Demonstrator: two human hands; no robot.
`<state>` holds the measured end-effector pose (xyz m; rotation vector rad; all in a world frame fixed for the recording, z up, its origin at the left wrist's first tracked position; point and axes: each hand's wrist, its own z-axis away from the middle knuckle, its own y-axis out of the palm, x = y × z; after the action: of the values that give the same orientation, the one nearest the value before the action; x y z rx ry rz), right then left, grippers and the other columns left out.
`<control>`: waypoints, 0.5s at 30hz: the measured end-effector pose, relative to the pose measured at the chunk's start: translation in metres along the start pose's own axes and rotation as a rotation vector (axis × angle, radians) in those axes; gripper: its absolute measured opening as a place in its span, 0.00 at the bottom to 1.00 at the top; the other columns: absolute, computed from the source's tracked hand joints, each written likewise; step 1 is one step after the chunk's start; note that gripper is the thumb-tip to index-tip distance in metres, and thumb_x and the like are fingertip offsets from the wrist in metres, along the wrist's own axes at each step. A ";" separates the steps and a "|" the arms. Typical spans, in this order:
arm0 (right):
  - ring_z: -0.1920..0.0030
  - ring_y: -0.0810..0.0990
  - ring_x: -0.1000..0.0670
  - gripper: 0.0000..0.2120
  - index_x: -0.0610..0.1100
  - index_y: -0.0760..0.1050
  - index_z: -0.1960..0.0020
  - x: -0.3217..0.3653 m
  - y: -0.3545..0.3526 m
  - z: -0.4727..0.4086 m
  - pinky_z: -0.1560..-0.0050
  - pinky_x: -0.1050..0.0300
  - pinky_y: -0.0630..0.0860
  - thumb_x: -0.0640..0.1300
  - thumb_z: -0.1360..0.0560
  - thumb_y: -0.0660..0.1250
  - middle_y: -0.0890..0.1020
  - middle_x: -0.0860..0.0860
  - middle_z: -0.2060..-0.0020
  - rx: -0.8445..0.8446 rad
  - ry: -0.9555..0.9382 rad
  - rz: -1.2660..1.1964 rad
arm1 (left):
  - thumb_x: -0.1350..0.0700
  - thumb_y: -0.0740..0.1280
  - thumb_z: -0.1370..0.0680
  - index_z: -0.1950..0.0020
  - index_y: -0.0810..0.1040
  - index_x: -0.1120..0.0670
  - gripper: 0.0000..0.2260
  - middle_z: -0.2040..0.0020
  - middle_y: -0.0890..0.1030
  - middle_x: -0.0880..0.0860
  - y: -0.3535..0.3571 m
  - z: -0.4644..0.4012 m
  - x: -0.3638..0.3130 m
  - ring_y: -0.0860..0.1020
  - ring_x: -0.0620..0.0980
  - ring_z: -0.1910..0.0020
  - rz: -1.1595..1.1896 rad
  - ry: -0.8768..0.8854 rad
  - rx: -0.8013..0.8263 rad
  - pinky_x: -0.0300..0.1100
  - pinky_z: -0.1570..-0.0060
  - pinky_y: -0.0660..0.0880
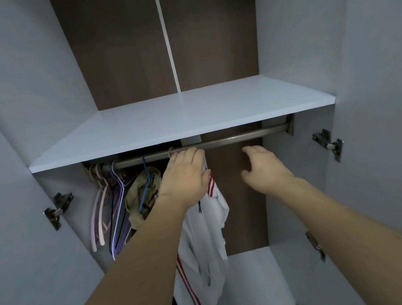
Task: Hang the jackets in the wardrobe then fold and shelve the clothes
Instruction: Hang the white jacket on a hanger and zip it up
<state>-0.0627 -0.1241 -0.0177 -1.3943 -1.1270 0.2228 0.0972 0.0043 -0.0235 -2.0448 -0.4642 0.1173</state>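
A white jacket with red stripes hangs from the metal rail under the wardrobe shelf. My left hand lies over the jacket's collar at the top of its hanger, fingers reaching up to the rail; what the fingers do behind is hidden. My right hand hovers just right of the jacket with loosely spread fingers, holding nothing. A beige garment hangs on a blue hanger to the left of the white jacket.
Several bare pink, purple and black hangers crowd the rail's left end. A pale blue shelf spans the wardrobe above the rail. Both doors stand open, with hinges left and right. A lower shelf lies below.
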 end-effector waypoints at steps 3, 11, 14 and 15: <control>0.24 0.60 0.45 0.32 0.41 0.56 0.21 -0.002 -0.007 0.031 0.25 0.54 0.60 0.42 0.22 0.63 0.61 0.45 0.24 -0.036 0.018 0.002 | 0.48 0.59 0.19 0.27 0.67 0.56 0.21 0.31 0.71 0.54 -0.009 0.012 -0.014 0.68 0.54 0.31 0.019 0.075 -0.030 0.50 0.25 0.58; 0.24 0.60 0.45 0.30 0.41 0.59 0.22 0.002 -0.041 0.115 0.27 0.54 0.58 0.42 0.22 0.64 0.63 0.45 0.25 -0.244 0.180 0.054 | 0.50 0.60 0.19 0.28 0.68 0.58 0.21 0.30 0.71 0.56 -0.040 0.019 -0.049 0.69 0.55 0.32 0.141 0.322 -0.148 0.53 0.25 0.57; 0.25 0.61 0.46 0.30 0.42 0.60 0.23 0.005 -0.049 0.153 0.27 0.55 0.59 0.43 0.22 0.64 0.64 0.46 0.25 -0.303 0.236 0.062 | 0.52 0.61 0.19 0.29 0.69 0.59 0.21 0.30 0.71 0.57 -0.051 0.029 -0.073 0.69 0.56 0.31 0.241 0.403 -0.215 0.53 0.24 0.56; 0.25 0.62 0.46 0.30 0.42 0.60 0.23 0.005 -0.053 0.168 0.28 0.55 0.59 0.42 0.22 0.64 0.64 0.46 0.25 -0.328 0.252 0.065 | 0.52 0.62 0.19 0.28 0.69 0.59 0.21 0.30 0.71 0.58 -0.054 0.033 -0.084 0.69 0.56 0.30 0.270 0.429 -0.231 0.53 0.24 0.56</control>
<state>-0.2069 -0.0233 -0.0068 -1.6970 -0.9363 -0.0960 -0.0042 0.0239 -0.0028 -2.2709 0.0708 -0.2206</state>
